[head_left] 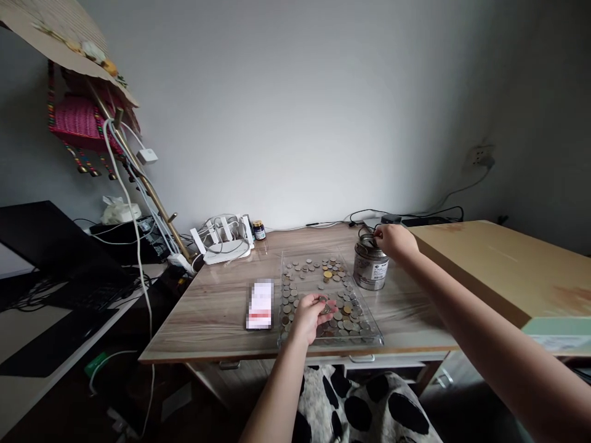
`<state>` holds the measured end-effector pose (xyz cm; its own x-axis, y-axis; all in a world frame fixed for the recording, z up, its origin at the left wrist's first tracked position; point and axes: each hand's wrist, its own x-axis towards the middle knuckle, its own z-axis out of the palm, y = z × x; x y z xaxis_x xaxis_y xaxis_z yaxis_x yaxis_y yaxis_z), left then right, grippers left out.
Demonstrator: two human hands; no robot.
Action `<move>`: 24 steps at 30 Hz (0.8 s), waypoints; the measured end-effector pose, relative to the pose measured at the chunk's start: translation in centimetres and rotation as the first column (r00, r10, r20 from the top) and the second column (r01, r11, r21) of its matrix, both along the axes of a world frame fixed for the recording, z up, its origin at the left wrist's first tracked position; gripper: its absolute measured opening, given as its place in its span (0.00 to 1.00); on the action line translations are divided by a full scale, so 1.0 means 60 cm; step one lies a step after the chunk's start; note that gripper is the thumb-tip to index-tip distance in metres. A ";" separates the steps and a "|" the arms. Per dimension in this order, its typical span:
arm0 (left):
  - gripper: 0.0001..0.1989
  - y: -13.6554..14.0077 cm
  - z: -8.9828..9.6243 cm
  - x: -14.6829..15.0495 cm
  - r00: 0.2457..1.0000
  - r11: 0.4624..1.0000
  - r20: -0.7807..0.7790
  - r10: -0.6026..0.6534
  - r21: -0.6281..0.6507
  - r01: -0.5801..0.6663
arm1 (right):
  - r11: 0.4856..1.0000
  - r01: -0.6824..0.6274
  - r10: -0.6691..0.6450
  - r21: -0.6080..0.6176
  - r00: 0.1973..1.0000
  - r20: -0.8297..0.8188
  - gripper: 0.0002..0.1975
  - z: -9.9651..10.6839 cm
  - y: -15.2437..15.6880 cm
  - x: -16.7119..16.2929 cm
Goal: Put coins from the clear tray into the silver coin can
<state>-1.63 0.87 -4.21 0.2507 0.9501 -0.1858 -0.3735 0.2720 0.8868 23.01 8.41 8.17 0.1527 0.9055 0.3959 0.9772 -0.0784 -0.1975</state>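
My left hand [314, 315] is over the near part of a clear plastic tray [310, 337], its fingers curled around a few coins [327, 306]. Many loose coins, mostly silver with some gold-coloured ones, lie spread in the tray. Beyond the tray's right side stands a metal tin can [370, 268] with a paper label. My right hand [394, 241] is at the can's rim, fingers bent together over the opening. Whatever those fingertips may hold is hidden.
A phone [260, 304] lies left of the tray. Behind it are a white router [227, 248] and a small jar [259, 231]. A large cardboard box [498, 264] takes up the right side. A laptop [50, 258] sits on the desk at left, with cables hanging between.
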 end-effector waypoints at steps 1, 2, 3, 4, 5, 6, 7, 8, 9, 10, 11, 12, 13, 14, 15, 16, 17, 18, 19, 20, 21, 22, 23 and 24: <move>0.05 -0.001 0.002 0.000 1.000 1.000 -0.014 0.001 0.004 0.000 | 1.000 0.010 -0.010 -0.005 1.000 0.007 0.09 -0.002 0.003 0.001; 0.05 -0.002 0.003 0.000 1.000 1.000 -0.031 -0.002 0.006 0.002 | 1.000 0.015 -0.015 -0.011 1.000 0.008 0.09 -0.003 0.006 0.000; 0.05 -0.003 0.004 0.001 0.999 1.000 -0.052 -0.008 0.007 0.009 | 1.000 0.015 -0.015 -0.019 1.000 0.012 0.09 -0.005 0.007 -0.002; 0.06 -0.003 0.004 0.001 0.997 1.000 -0.072 -0.019 0.009 0.020 | 0.999 0.018 -0.018 -0.026 1.000 0.020 0.09 -0.005 0.007 -0.005; 0.06 -0.002 0.003 0.001 0.995 0.999 -0.090 -0.031 0.013 0.032 | 1.000 0.023 -0.022 -0.021 0.999 0.034 0.09 -0.006 0.004 -0.010; 0.07 -0.002 0.002 0.001 0.994 0.999 -0.104 -0.037 0.019 0.040 | 1.000 0.023 -0.024 0.010 0.998 0.052 0.09 -0.007 0.000 -0.016; 0.08 -0.001 0.001 0.001 0.993 0.999 -0.112 -0.039 0.027 0.042 | 0.998 0.014 -0.019 0.066 0.998 0.067 0.10 -0.010 -0.008 -0.026; 0.08 0.000 0.000 0.001 0.993 0.999 -0.118 -0.033 0.034 0.037 | 0.991 -0.006 -0.004 0.136 0.997 0.075 0.11 -0.014 -0.017 -0.038; 0.09 0.001 -0.001 0.001 0.992 0.999 -0.121 -0.024 0.040 0.029 | 0.980 -0.046 0.033 0.194 0.997 0.071 0.13 -0.021 -0.029 -0.053; 0.10 0.002 -0.002 0.002 0.992 0.999 -0.122 -0.014 0.044 0.019 | 0.970 -0.114 0.103 0.217 0.993 0.059 0.14 -0.032 -0.043 -0.071; 0.11 0.003 -0.003 0.002 0.992 0.999 -0.125 -0.006 0.047 0.012 | 0.957 -0.206 0.203 0.204 0.979 0.036 0.15 -0.045 -0.058 -0.091; 0.12 0.004 -0.004 0.002 0.992 0.999 -0.127 0.000 0.050 0.006 | 0.940 -0.310 0.313 0.140 0.950 -0.002 0.15 -0.060 -0.072 -0.111; 0.12 0.005 -0.004 0.002 0.992 0.999 -0.130 0.004 0.054 0.003 | 0.900 -0.432 0.434 0.051 0.900 -0.039 0.15 -0.078 -0.086 -0.130; 0.13 0.005 -0.004 0.002 0.991 0.998 -0.131 0.006 0.058 0.002 | 0.866 -0.500 0.499 -0.003 0.864 -0.070 0.15 -0.095 -0.097 -0.148; 0.13 0.006 -0.004 0.002 0.991 0.998 -0.131 0.005 0.063 0.003 | 0.834 -0.549 0.544 -0.047 0.834 -0.097 0.14 -0.112 -0.106 -0.164; 0.13 0.006 -0.004 0.002 0.991 0.998 -0.130 0.002 0.066 0.006 | 0.820 -0.569 0.560 -0.067 0.820 -0.113 0.14 -0.127 -0.113 -0.176; 0.14 0.006 -0.004 0.002 0.992 0.998 -0.128 -0.001 0.068 0.010 | 0.820 -0.569 0.559 -0.070 0.820 -0.123 0.13 -0.138 -0.118 -0.185; 0.14 0.006 -0.004 0.002 0.992 0.997 -0.124 -0.006 0.069 0.015 | 0.824 -0.562 0.551 -0.067 0.824 -0.130 0.12 -0.145 -0.120 -0.190; 0.14 0.006 -0.004 0.002 0.993 0.997 -0.120 -0.013 0.070 0.021 | 0.829 -0.556 0.545 -0.062 0.828 -0.134 0.12 -0.147 -0.120 -0.193; 0.14 0.006 -0.004 0.001 0.993 0.997 -0.114 -0.020 0.068 0.028 | 0.834 -0.549 0.539 -0.055 0.832 -0.134 0.12 -0.144 -0.119 -0.191; 0.14 0.006 -0.004 0.001 0.994 0.997 -0.107 -0.024 0.064 0.031 | 0.842 -0.537 0.529 -0.042 0.839 -0.128 0.12 -0.135 -0.116 -0.186; 0.15 0.006 -0.004 0.001 0.995 0.998 -0.099 -0.024 0.055 0.030 | 0.858 -0.513 0.507 -0.024 0.854 -0.119 0.12 -0.121 -0.111 -0.177; 0.15 0.005 -0.003 0.000 0.996 0.999 -0.090 -0.022 0.041 0.026 | 0.884 -0.468 0.465 0.001 0.879 -0.108 0.12 -0.103 -0.104 -0.163; 0.15 0.005 -0.003 0.000 0.997 1.000 -0.080 -0.018 0.023 0.020 | 0.918 -0.394 0.396 0.034 0.913 -0.098 0.13 -0.082 -0.094 -0.146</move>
<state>-1.64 1.18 -4.37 0.2538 0.9497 -0.1835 -0.2965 0.2570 0.9198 14.25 2.76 3.23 -0.1765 0.8949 0.4099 0.9027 0.3131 -0.2950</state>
